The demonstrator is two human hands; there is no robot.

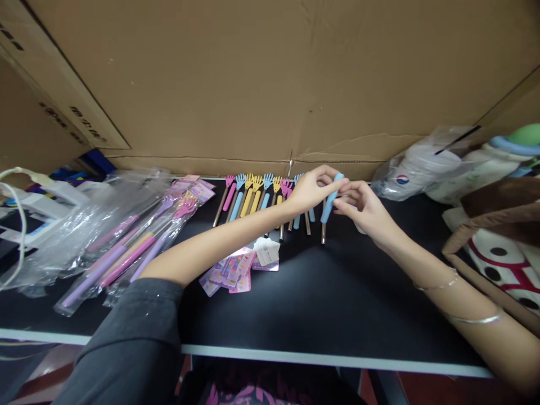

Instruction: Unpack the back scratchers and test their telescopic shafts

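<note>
both hands (314, 188) (365, 208) pinch a blue-handled back scratcher (328, 207) over the black table (337, 298).

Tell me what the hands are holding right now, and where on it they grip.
Both hands hold a blue-handled back scratcher: left hand pinches the top of the blue grip, right hand touches its side.

matt black tabletop (337, 298), rough cardboard (253, 84), glossy plastic bags (84, 225), metal-shaft scratchers (261, 199) w/ rubbery handles

Dark grey sleeve (135, 332) on the left arm, two thin silver bangles (439, 286) on the right.
</note>
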